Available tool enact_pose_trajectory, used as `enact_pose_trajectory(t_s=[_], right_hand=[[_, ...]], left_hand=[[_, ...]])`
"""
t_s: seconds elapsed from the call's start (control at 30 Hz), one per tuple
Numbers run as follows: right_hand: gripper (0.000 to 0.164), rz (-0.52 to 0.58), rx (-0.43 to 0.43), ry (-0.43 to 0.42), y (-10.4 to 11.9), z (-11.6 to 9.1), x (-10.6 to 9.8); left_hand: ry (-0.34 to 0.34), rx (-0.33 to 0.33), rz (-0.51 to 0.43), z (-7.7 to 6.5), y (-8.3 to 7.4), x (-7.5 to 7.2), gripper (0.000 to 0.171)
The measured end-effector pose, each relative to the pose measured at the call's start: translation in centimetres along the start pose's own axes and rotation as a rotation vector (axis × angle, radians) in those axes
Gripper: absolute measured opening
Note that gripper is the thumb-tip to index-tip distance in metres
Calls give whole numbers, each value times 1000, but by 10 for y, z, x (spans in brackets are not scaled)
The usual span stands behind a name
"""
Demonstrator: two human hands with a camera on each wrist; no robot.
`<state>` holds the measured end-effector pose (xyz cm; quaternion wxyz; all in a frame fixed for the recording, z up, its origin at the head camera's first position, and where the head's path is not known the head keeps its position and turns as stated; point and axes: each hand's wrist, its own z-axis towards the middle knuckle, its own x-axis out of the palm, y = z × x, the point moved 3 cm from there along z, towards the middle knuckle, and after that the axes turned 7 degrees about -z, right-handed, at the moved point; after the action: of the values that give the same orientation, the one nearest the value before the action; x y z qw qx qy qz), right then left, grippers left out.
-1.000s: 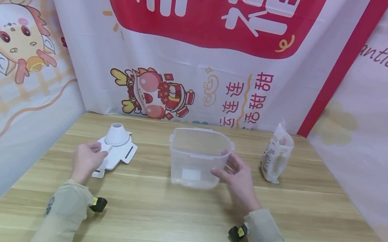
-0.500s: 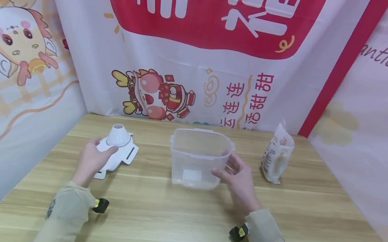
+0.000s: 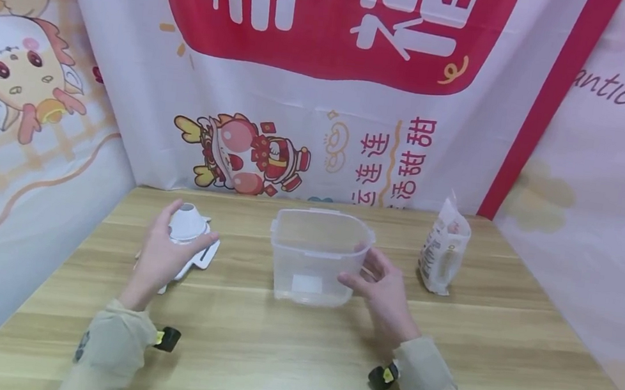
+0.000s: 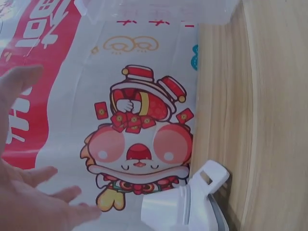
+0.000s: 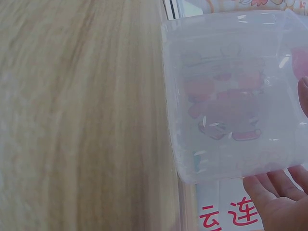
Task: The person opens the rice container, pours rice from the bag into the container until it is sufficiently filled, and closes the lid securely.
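A white flat plastic part with side tabs and a raised hollow cone [image 3: 187,224] lies at the left of the table. My left hand [image 3: 159,261] is over it, thumb and fingers spread on either side of the cone. In the left wrist view, the spread fingers [image 4: 36,207] appear beside the cone [image 4: 166,209], with a gap between them. At the centre stands a clear, open-topped plastic container [image 3: 313,266] with a small white label. My right hand [image 3: 383,287] holds its right side, thumb toward the front; the right wrist view shows fingertips [image 5: 255,187] at the container's wall [image 5: 226,106].
A white printed bag [image 3: 444,255] stands upright at the right, beyond my right hand. The wood-grain table [image 3: 282,359] ends at a printed cloth [image 3: 278,88] hung behind it, with more printed cloth along both sides.
My left hand has moved forward and slightly right, from the near left edge of the white part to above its cone, its fingers spreading. The right hand and container have stayed put.
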<state>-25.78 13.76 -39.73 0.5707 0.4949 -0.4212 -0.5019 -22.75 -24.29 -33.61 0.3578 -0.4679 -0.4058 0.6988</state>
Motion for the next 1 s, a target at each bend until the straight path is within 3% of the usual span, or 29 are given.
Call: enact_pose_trajectory(t_s=[0.27,0.5,0.8,1.0], right_hand=[[74,-19,15,-2,-2,1,2],[75,4,7,6,0,2,2],[75,3,28,1,-1,1,0],[76,21,19,-3,-1,0,0]], left_hand=[[200,87,-75,-2,-3,19,110],[324,151,-119,-5,-4,35,114],[533,130,-166,-10,-5,79,123],[571,121,-221,-6,-4,100,126]])
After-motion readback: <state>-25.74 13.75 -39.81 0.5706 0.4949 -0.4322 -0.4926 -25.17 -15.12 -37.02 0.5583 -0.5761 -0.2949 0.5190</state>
